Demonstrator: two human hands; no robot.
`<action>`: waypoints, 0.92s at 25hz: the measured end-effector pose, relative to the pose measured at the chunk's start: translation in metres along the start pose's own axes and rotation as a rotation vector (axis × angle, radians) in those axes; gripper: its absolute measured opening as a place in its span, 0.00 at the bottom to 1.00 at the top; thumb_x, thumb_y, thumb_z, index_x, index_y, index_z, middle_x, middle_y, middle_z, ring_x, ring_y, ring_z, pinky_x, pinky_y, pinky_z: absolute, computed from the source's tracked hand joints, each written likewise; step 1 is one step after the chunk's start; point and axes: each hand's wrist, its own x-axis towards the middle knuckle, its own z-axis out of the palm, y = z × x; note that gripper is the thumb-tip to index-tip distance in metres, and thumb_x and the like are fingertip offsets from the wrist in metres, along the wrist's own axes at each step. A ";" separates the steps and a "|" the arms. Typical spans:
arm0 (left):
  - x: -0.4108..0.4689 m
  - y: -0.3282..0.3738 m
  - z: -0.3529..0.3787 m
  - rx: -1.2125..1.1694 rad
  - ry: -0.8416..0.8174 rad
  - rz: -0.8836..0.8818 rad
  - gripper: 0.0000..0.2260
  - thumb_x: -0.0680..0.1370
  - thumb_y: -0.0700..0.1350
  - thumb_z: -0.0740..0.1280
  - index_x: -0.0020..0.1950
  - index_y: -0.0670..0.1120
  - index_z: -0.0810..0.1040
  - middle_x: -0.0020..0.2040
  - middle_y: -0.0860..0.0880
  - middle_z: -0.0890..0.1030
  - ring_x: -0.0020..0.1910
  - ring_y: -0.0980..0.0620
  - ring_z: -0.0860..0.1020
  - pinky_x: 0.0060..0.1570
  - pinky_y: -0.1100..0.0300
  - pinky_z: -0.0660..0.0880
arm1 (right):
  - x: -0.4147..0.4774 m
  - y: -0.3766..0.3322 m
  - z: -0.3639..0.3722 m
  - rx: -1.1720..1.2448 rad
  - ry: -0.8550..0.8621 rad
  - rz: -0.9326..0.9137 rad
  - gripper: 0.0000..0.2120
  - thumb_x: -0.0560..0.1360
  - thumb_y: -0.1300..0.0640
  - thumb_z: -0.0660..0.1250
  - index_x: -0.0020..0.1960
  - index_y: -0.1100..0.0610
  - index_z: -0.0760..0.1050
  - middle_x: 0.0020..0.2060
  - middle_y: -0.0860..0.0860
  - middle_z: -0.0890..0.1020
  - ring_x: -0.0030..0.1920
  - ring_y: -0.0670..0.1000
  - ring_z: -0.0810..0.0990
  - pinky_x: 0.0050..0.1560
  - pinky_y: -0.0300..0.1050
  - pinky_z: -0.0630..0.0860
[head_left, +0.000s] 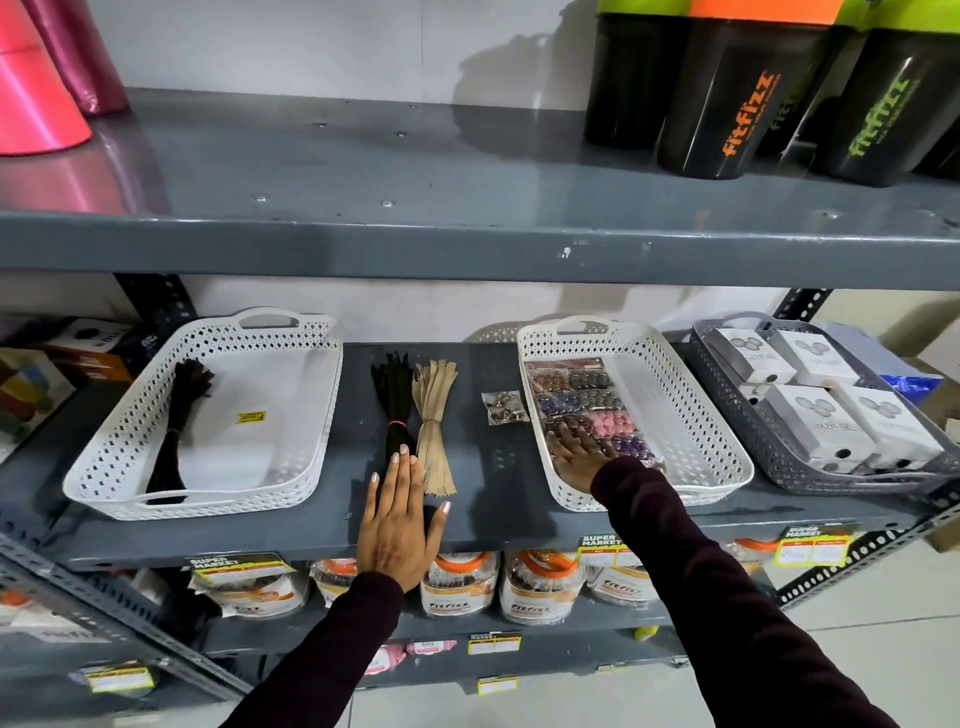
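On the grey middle shelf (483, 483) a black bundle of strips (393, 400) tied with a red band lies beside a beige bundle (432, 410). My left hand (397, 525) lies flat with straight fingers, its fingertips over the near end of the black bundle. My right hand (579, 457) reaches into the right white basket (727, 452), fingers spread on packets of coloured beads (589, 405). A small packet (503, 408) lies on the shelf left of that basket. The left white basket (291, 467) holds another black bundle (179, 426).
A grey basket (727, 410) with white boxes (821, 415) stands at the far right. The upper shelf carries black Fitfizz shakers (727, 104) and pink rolls (36, 93). Jars (457, 587) fill the shelf below. Boxes (78, 353) sit at the far left.
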 end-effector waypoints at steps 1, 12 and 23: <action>0.000 0.000 0.000 0.003 -0.001 0.001 0.32 0.81 0.60 0.42 0.75 0.37 0.56 0.75 0.38 0.58 0.74 0.44 0.56 0.71 0.46 0.54 | -0.001 0.001 -0.002 0.051 -0.013 -0.068 0.26 0.81 0.49 0.38 0.78 0.50 0.40 0.79 0.48 0.41 0.79 0.51 0.41 0.79 0.53 0.45; 0.000 -0.001 0.001 0.004 0.003 -0.012 0.31 0.80 0.58 0.47 0.75 0.37 0.57 0.76 0.39 0.57 0.74 0.45 0.56 0.71 0.47 0.53 | 0.050 -0.090 -0.037 0.225 0.214 0.043 0.23 0.82 0.59 0.51 0.74 0.68 0.56 0.75 0.66 0.58 0.75 0.63 0.58 0.76 0.55 0.59; 0.000 0.000 0.001 0.014 0.012 -0.021 0.32 0.80 0.59 0.48 0.75 0.37 0.56 0.76 0.40 0.57 0.75 0.46 0.55 0.70 0.47 0.54 | 0.047 -0.098 -0.024 -0.047 0.163 0.045 0.19 0.81 0.59 0.56 0.71 0.61 0.67 0.75 0.60 0.61 0.75 0.61 0.59 0.72 0.55 0.64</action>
